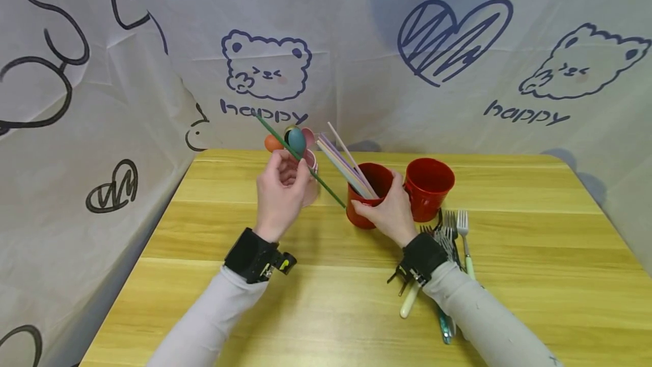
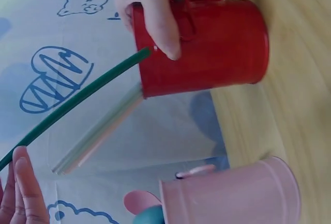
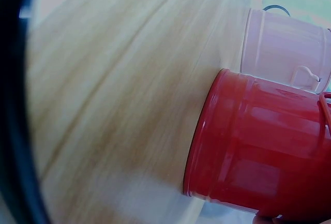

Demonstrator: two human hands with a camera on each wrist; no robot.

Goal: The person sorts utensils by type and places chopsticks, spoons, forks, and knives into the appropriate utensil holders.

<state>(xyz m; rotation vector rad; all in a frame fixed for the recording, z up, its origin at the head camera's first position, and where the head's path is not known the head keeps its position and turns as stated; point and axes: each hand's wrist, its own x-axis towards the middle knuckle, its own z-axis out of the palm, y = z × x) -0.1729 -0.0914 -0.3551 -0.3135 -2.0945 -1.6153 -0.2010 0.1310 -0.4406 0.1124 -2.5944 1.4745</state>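
Note:
My left hand (image 1: pixel 280 194) pinches a long green straw (image 1: pixel 327 188) between thumb and fingers. The straw slants down to the right, and its lower end overlaps the near red metal bucket (image 1: pixel 359 217) in the head view. Around that bucket's rim, my right hand (image 1: pixel 391 213) grips with thumb in front and fingers at the right side. Several pastel straws (image 1: pixel 341 163) lean left out of the bucket. In the left wrist view the green straw (image 2: pixel 77 97) points toward the right thumb at the rim of the red bucket (image 2: pixel 222 48).
A pink bucket (image 1: pixel 311 190) with several coloured spoons (image 1: pixel 297 141) stands behind the left hand. A second red bucket (image 1: pixel 427 188) is just right of the first. Several forks (image 1: pixel 462 224) lie on the wooden table (image 1: pixel 535 254), partly under the right forearm. A patterned cloth hangs behind.

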